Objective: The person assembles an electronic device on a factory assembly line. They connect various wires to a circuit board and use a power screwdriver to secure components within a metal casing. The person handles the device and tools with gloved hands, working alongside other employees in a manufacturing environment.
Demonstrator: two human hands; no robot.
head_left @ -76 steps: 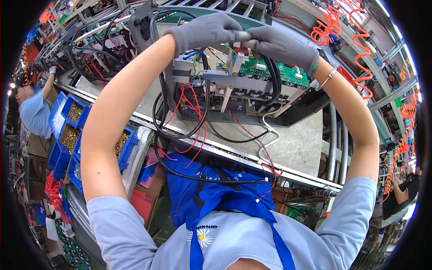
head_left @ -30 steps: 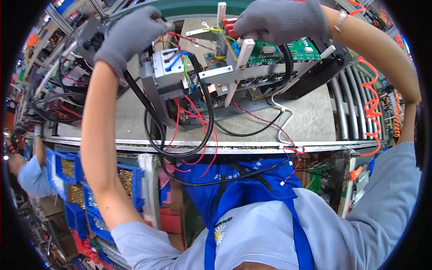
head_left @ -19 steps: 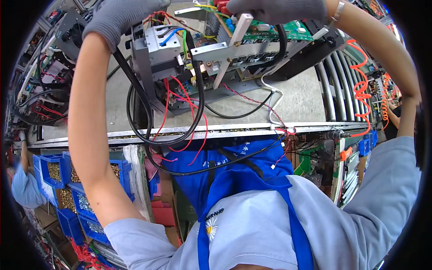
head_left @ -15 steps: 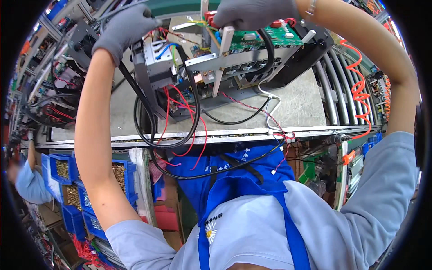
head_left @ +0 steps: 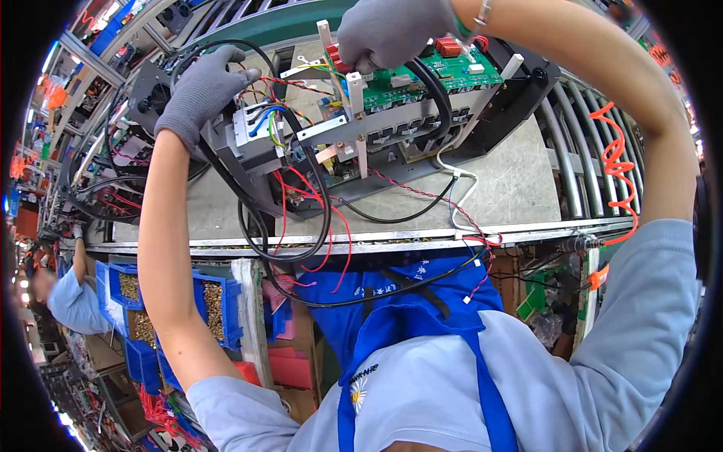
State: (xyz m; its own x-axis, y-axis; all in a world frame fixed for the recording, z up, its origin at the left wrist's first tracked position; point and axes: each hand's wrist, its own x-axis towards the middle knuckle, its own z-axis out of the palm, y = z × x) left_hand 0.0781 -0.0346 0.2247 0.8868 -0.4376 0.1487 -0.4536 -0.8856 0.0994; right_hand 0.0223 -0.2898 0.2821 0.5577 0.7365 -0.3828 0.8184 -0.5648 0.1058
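My left hand (head_left: 203,94), in a grey glove, is curled over the top of a black end panel (head_left: 232,169) on an upright electronics chassis. Its thumb points toward bundled wires (head_left: 280,81) beside a silver block. My right hand (head_left: 392,34), also gloved, has its fingers closed at the left corner of a green circuit board (head_left: 467,75), beside red components (head_left: 337,59); the fingertips and anything in them are hidden. White posts (head_left: 355,94) hold the board above a metal bar. A thick black cable (head_left: 325,218) loops down in front of the chassis.
Chrome rollers (head_left: 570,151) and a coiled orange air hose (head_left: 617,162) lie right of the metal worktop (head_left: 520,188). Loose red wires (head_left: 343,252) hang over its front edge. Blue bins (head_left: 226,301) of small fasteners stand lower left. Another person's sleeve (head_left: 75,305) shows at far left.
The view has shifted slightly. My left hand has come down closer to the black end panel, its fingers lower. My right hand has moved a little left along the board's corner.
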